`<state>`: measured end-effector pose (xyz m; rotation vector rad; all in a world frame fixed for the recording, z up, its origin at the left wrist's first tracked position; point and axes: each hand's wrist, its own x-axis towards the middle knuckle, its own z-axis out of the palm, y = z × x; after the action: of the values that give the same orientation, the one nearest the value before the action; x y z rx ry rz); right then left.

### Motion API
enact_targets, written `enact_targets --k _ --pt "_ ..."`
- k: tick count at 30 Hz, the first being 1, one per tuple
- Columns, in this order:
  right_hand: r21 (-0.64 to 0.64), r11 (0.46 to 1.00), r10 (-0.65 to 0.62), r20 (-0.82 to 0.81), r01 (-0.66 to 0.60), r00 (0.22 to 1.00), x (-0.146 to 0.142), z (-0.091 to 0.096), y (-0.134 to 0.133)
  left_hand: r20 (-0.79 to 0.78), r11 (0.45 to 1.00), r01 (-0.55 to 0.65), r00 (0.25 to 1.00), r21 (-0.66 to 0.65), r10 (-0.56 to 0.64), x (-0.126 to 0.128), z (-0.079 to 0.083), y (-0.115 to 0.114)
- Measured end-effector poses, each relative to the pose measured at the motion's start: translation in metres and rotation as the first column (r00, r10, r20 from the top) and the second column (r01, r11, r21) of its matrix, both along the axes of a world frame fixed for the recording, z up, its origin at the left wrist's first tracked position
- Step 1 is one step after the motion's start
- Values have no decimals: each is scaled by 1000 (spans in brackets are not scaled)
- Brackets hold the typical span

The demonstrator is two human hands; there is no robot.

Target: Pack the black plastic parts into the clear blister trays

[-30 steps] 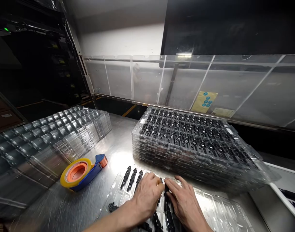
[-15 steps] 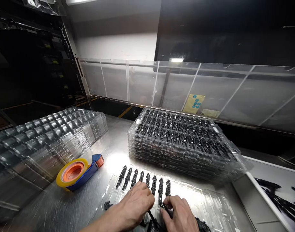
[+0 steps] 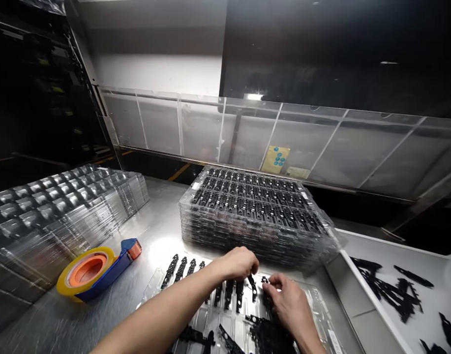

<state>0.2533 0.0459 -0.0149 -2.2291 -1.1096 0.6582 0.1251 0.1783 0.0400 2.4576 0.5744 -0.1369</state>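
Observation:
On the metal table, a clear plastic tray (image 3: 317, 300) carries a row of narrow black plastic parts (image 3: 169, 271), with more black pieces lying loose over its near side. My left hand (image 3: 240, 263) reaches across the row, fingers curled down and closed on the top of a slim black part (image 3: 252, 289) that slants in the tray. Just right of it, my right hand (image 3: 289, 301) pinches another black part (image 3: 265, 281), partly hidden by the fingers. A dark clump of parts (image 3: 271, 337) lies below my right hand. My left forearm covers the middle of the row.
Behind the tray stands a tall stack of filled clear trays (image 3: 247, 231). Stacked clear trays (image 3: 110, 206) stand at left, near a blue dispenser with yellow tape (image 3: 68, 278). At right, a white bin (image 3: 380, 307) contains loose black parts. A transparent barrier (image 3: 203, 128) runs behind.
Both hands have moved right along the row and apart from the black pieces they were over. The camera view has swung right, showing more of the white bin.

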Motion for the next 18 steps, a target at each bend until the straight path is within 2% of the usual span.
enact_targets --k 5,8,13,18 --pt "-40 998 37 -31 -38 999 2 -2 -4 -42 996 84 996 34 -83 8 5 14" --pt "-51 996 73 17 -72 997 1 4 -7 -76 994 96 993 53 -92 10 1 13" --pt "-115 982 172 209 -150 963 -5 12 -20 -76 993 54 996 106 -46 11 -19 -6" --pt "-144 976 199 285 -164 937 -8 14 -20 -32 976 -52 998 213 60 2 -28 -33"
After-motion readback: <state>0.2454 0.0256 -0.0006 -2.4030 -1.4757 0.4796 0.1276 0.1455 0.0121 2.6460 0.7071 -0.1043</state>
